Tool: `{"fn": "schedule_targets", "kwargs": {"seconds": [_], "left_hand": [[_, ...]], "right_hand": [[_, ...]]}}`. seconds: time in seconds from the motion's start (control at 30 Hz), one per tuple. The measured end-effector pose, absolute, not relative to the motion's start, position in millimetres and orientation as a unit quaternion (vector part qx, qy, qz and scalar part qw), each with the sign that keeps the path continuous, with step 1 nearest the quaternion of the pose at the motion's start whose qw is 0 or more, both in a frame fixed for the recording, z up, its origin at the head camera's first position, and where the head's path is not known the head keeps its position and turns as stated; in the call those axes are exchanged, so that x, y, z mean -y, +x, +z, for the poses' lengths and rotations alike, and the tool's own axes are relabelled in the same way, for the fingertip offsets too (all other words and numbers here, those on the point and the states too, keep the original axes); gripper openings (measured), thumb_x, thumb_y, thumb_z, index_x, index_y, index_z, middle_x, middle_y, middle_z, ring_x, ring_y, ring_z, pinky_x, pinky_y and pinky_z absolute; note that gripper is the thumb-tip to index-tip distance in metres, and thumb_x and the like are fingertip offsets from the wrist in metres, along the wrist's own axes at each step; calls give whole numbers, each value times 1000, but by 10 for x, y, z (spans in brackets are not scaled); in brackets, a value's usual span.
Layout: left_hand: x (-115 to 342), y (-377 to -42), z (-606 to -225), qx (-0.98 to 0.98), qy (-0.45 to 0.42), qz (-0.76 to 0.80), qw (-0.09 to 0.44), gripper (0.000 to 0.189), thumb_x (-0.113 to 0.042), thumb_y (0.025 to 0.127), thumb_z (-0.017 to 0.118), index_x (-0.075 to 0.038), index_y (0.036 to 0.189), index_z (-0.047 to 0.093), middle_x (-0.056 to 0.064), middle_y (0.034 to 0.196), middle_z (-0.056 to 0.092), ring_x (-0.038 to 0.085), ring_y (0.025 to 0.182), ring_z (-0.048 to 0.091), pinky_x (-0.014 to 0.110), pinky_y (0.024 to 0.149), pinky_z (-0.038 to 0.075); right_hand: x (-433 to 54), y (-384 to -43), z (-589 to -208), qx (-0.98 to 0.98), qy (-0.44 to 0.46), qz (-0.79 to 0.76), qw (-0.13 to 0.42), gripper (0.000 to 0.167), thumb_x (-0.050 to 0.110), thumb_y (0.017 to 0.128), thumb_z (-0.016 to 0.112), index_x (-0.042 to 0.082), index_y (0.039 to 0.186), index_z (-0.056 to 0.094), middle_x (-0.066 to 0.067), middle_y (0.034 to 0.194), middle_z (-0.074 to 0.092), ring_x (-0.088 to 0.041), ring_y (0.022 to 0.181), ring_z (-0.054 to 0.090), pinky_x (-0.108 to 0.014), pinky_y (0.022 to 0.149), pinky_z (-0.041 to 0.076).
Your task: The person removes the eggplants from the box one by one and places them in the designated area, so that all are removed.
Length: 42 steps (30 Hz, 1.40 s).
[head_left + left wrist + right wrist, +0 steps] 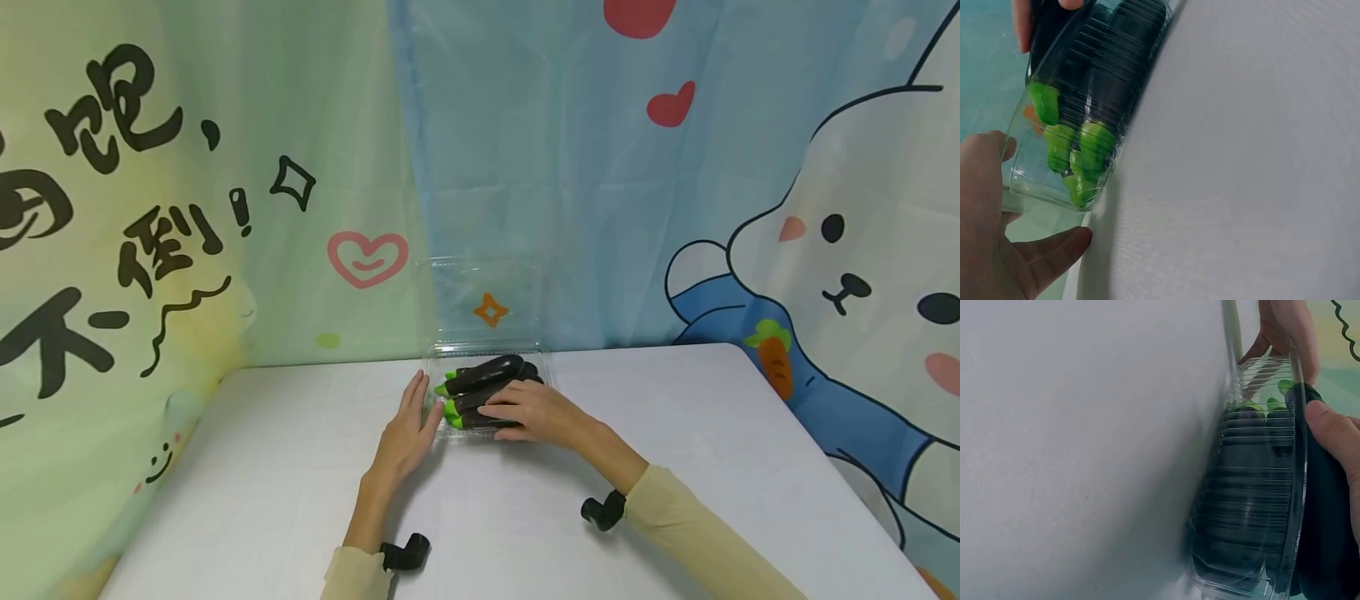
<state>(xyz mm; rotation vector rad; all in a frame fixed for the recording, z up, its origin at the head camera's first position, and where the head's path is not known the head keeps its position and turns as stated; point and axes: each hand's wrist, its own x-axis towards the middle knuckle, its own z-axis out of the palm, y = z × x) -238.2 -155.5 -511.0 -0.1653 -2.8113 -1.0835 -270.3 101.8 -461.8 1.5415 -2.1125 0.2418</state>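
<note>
A clear plastic clamshell box (pixel 1300 500) lies on the table with several dark purple eggplants (pixel 483 375) in it, their green stem ends (pixel 1094 147) facing left. Its transparent lid (pixel 517 275) stands raised at the back. From above, my right hand (pixel 536 412) grips an eggplant (pixel 1332 512) that rises over the front rim, thumb on the near side and fingers on the far side. At the box's left end, my left hand (pixel 408 437) rests against the wall with its fingers mostly straight. Part of the eggplants is hidden under my right hand.
The box stands near the back edge of a white-covered table (pixel 285 483). Behind it hangs a printed curtain (pixel 480 167) with hearts, lettering and a cartoon animal. A black wrist mount (pixel 408 552) shows at each wrist.
</note>
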Motion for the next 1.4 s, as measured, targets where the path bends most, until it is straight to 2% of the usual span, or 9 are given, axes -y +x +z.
{"fn": "schedule_targets", "kwargs": {"seconds": [0.23,0.57,0.83,1.17,1.4], "left_hand": [[1547,-2385,-5100,931,-52,-356,61,65,-51,100,36,-17,155,26,-7,163,19,37,132,49,58,102,42],[1551,-2383,-5100,933,-50,-351,64,65,-52,100,36,-17,155,26,-6,163,19,36,133,49,59,102,42],[1553,-2392,-5101,935,-50,-347,58,67,-55,100,33,-18,155,25,-7,163,18,37,131,50,59,101,42],[1555,-2408,-5082,935,-47,-345,58,67,-55,100,34,-18,154,26,-7,163,19,36,132,50,57,102,42],[1554,-2401,-5091,934,-50,-347,63,66,-54,99,35,-18,154,27,-6,163,21,36,130,51,57,99,44]], "right_hand": [[-1029,-2691,-4608,786,540,115,279,40,30,77,80,20,115,73,3,105,73,-12,95,67,-28,77,55],[-1063,-2653,-4561,818,492,148,257,40,24,83,75,18,122,69,-2,104,70,-12,79,63,-25,66,52],[-1105,-2645,-4565,828,465,183,256,40,21,83,75,17,122,69,-3,102,69,-11,75,60,-22,58,48],[-1135,-2633,-4530,849,420,211,241,41,19,86,71,17,126,67,-4,102,67,-12,74,60,-21,57,46],[-1170,-2615,-4530,871,370,223,234,41,21,87,70,18,128,65,-4,104,65,-11,72,55,-19,54,40]]}}
